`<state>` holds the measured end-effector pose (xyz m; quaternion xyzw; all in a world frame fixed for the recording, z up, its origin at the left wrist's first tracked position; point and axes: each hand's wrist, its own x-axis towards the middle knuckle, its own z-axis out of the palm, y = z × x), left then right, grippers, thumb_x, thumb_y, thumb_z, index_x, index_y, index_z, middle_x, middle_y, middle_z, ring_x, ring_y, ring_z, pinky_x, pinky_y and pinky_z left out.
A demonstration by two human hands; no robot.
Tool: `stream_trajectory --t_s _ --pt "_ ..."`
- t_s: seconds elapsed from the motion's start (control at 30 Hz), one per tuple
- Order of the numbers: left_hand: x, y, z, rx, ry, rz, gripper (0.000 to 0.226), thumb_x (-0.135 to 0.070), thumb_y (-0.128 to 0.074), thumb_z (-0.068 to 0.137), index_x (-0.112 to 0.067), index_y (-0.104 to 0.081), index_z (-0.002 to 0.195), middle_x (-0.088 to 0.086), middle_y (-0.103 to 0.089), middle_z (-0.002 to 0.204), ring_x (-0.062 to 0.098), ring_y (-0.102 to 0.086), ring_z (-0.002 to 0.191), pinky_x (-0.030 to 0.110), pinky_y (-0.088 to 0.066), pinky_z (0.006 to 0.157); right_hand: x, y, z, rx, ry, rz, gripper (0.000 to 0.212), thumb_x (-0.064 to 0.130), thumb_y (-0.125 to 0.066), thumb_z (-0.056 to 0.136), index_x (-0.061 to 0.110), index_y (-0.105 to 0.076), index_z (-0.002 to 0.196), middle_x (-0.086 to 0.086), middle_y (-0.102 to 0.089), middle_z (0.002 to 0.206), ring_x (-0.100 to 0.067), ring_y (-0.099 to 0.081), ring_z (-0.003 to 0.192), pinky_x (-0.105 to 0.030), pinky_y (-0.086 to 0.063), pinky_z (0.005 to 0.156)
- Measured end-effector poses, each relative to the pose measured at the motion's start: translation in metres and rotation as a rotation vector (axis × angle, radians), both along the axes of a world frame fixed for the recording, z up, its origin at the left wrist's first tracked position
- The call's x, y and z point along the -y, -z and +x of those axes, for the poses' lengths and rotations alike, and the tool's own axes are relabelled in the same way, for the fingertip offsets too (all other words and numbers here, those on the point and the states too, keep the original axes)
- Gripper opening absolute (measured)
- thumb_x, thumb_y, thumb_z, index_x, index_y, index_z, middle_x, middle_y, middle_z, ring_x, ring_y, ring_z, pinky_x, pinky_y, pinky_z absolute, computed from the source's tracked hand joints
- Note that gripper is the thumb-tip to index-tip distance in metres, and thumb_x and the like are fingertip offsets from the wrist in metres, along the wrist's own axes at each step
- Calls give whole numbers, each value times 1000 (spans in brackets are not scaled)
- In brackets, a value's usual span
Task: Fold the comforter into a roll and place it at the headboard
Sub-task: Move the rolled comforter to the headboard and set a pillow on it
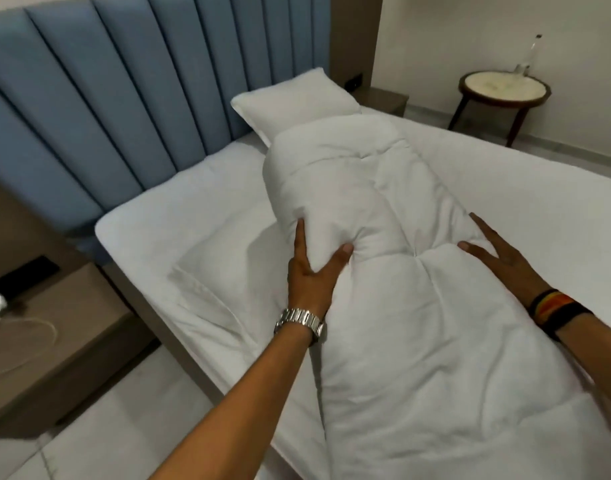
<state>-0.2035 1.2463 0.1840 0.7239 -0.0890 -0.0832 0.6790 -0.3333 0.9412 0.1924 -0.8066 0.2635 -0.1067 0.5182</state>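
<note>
Left hand, steel link watch on the wrist: fingers and thumb spread around the near end of the rolled part of the puffy white quilted comforter, thumb pressed into the fabric, gripping the roll. Right hand, striped multicolour wristband on the wrist: open and flat, fingers splayed, palm resting against the right side of the comforter, holding nothing.

Comforter lies lengthwise on the white-sheeted bed. Near portion flat and unrolled, running off the bottom of view; far portion bulked into a thick roll, well short of the headboard.

Beyond the roll, a white rectangular pillow leans at the blue padded channel-stitched headboard.

Left of the bed, a brown bedside cabinet. Far right, a round dark-rimmed side table with pale top, a clear bottle on it.
</note>
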Motion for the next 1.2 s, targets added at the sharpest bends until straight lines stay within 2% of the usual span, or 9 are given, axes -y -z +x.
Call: stream_trajectory --t_s 0.13,0.23,0.43,0.5,0.8,0.93,1.03,1.13,1.2 --pt "-51 -40 110 42 120 91 103 -72 -79 65 -60 -22 151 -38 -45 115 -18 -48 99 -4 -36 72 -65 -21 79 87 64 33 90 90 -64 68 67 -34 150 20 -40 160 -8 -41 143 -28 -30 115" --pt "-88 -72 204 88 164 158 102 -76 -78 63 -61 -25 149 -18 -48 143 6 -49 126 15 -37 94 -115 -29 154 164 139 20 85 83 -64 74 62 -36 152 12 -40 162 -12 -41 143 -29 -31 113" --pt "-141 -114 353 141 284 294 103 -79 -75 64 -55 -27 152 -14 -37 159 13 -38 143 33 -30 115 -202 -34 276 304 230 106 69 38 -73 96 31 -43 158 3 -47 160 -13 -44 143 -16 -30 109" --pt "-152 -121 409 135 314 312 102 -78 -75 66 -53 -28 153 -13 -37 159 15 -38 143 39 -31 117 -228 -35 323 330 244 189 74 42 -74 94 33 -41 160 5 -47 159 -14 -45 142 -19 -32 109" --pt "-190 -107 704 177 505 445 97 -81 -70 68 -57 -28 151 -18 -35 157 13 -40 136 38 -33 110 -324 12 577 397 414 329 90 70 -76 72 51 -42 153 15 -51 154 -12 -51 137 -37 -40 117" --pt "-206 -65 841 131 551 485 89 -85 -65 70 -62 -29 148 -25 -35 149 7 -40 127 31 -33 98 -367 66 701 360 552 397 90 67 -83 71 56 -42 151 17 -52 153 -10 -54 134 -35 -43 115" --pt "-219 1 896 123 578 567 85 -84 -58 76 -61 -24 150 -24 -30 152 7 -36 134 28 -31 104 -390 128 751 56 516 454 90 54 -78 88 43 -29 163 4 -44 160 -22 -47 141 -35 -40 115" --pt "-256 111 904 234 697 954 79 -81 -36 87 -55 -7 156 -6 -3 170 25 -10 154 42 -12 123 -408 168 789 -264 500 423 87 40 -67 100 25 -14 168 -14 -19 172 -36 -32 153 -44 -32 122" --pt "-290 185 875 446 650 1176 74 -82 -17 91 -54 5 155 -4 13 169 32 3 155 58 -4 121 -424 186 819 -288 503 178 85 55 -56 101 37 -7 168 -14 2 175 -35 -16 159 -50 -23 125"
